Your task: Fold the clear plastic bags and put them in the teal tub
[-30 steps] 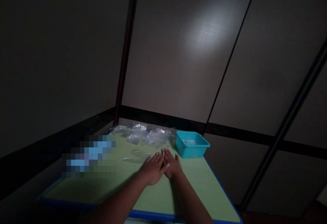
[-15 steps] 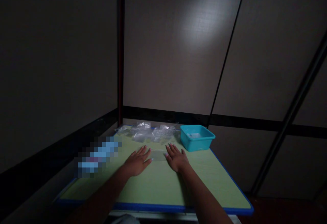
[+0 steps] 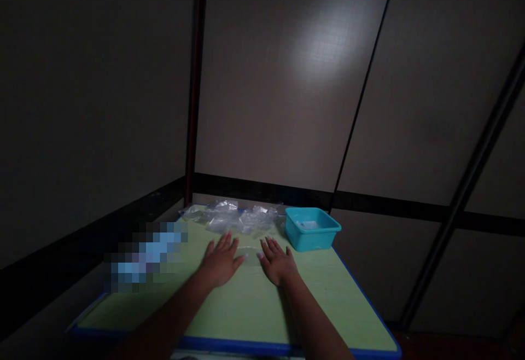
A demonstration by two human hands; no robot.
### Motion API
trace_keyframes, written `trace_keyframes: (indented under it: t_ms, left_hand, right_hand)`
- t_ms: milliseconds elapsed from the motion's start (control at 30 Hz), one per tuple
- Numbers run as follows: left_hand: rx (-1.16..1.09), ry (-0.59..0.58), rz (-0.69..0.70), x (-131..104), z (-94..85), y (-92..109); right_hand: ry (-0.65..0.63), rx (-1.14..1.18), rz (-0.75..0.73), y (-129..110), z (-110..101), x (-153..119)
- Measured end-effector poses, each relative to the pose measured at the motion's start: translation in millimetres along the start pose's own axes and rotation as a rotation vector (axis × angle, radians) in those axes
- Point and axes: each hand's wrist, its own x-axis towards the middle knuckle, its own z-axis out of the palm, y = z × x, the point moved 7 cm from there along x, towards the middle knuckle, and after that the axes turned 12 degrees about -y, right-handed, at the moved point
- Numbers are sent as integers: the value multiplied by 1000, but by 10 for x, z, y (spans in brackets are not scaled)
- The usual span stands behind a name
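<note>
A thin clear plastic piece, perhaps a bag (image 3: 250, 257), lies flat on the green tabletop between my hands. My left hand (image 3: 221, 262) rests palm down at its left side, fingers stretched out and thumb pointing inward. On the other side my right hand (image 3: 279, 262) is also palm down with fingers extended, its thumb at the plastic's right edge. Nothing is gripped in either hand. Several crumpled clear plastic bags (image 3: 241, 220) lie beyond my fingertips at the table's far side.
A turquoise plastic basket (image 3: 311, 239) stands at the back right, with something whitish inside. Along the left edge lies a pixelated light-blue item (image 3: 147, 253), its kind unreadable. The green table (image 3: 241, 311) has a blue rim; panelled walls (image 3: 266, 86) rise behind and to the left.
The view has shifted slightly, so the table and basket sit a little lower and further left. My hands stay spread flat at the plastic's sides; the thumbs are slightly closer together.
</note>
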Motion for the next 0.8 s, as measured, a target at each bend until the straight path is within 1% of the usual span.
trace_keyframes:
  t_ms: [67,100,133,200,233,300,333,533,633,700,800]
  left_hand:
    - [-41,-68,172,23,33,366]
    - [-60,-111,235,33,62,523]
    - [-79,-128,271,46,78,641]
    - [-107,-142,266,83,109,750]
    - [-111,-146,255,101,125,757]
    - [-104,-142,213,135,150,678]
    - [-94,-131,179,150,155,599]
    - [-84,-119,11,211,149,10]
    - [-72,-129,-58,220,136,-227]
    - [-63,-130,-81,211,127,-324]
    - [-52,-127,-84,179,116,-374]
  right_hand:
    - [-11,-10,4,12,13,14]
    - [-13,-17,-1,14,19,23]
    - [-14,-25,-11,15,27,32]
    - [-5,-41,-22,22,39,52]
    - [-1,-47,-23,28,47,62]
    - [3,-51,-18,42,60,79]
    - [5,-49,-15,47,63,84]
    - [-19,-22,4,45,47,71]
    - [-38,-21,13,38,36,57]
    - [-43,-22,15,29,28,50]
    - [-51,-30,24,16,18,39]
